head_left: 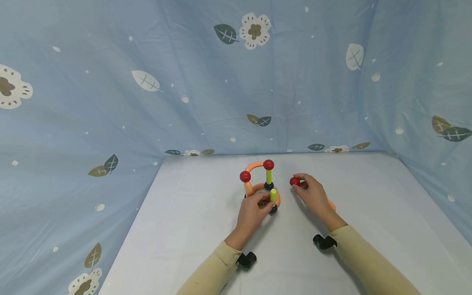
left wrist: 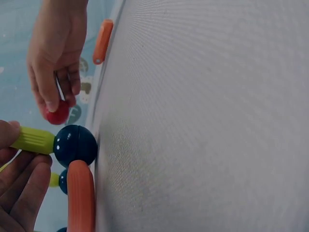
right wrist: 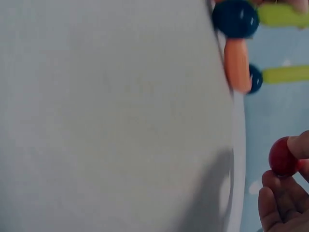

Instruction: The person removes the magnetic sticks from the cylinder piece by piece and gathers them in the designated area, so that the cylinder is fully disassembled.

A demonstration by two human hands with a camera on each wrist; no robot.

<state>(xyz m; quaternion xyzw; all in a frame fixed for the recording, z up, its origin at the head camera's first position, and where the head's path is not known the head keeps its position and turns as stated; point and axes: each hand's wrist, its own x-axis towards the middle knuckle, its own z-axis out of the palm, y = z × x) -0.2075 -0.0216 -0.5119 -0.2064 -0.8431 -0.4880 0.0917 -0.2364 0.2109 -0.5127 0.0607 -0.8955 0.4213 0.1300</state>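
A small frame of balls and rods stands on the white table. My left hand point(head_left: 253, 209) pinches an upright yellow-green rod point(head_left: 273, 194) whose lower end meets a dark blue ball point(left wrist: 76, 146). Curved orange pieces point(left wrist: 81, 195) join the dark blue balls at the bottom. Two red balls point(head_left: 268, 164) top other rods, linked by a curved orange piece point(head_left: 254, 166). To the right of the frame, my right hand point(head_left: 311, 194) holds a red ball point(head_left: 294, 181) between thumb and fingers, above the table and apart from the rod.
A loose orange piece point(head_left: 332, 205) lies on the table point(head_left: 177, 229) behind the right wrist, partly hidden. Black camera mounts point(head_left: 247, 259) hang at both wrists. A blue patterned curtain point(head_left: 206, 82) rises behind the table and along its sides.
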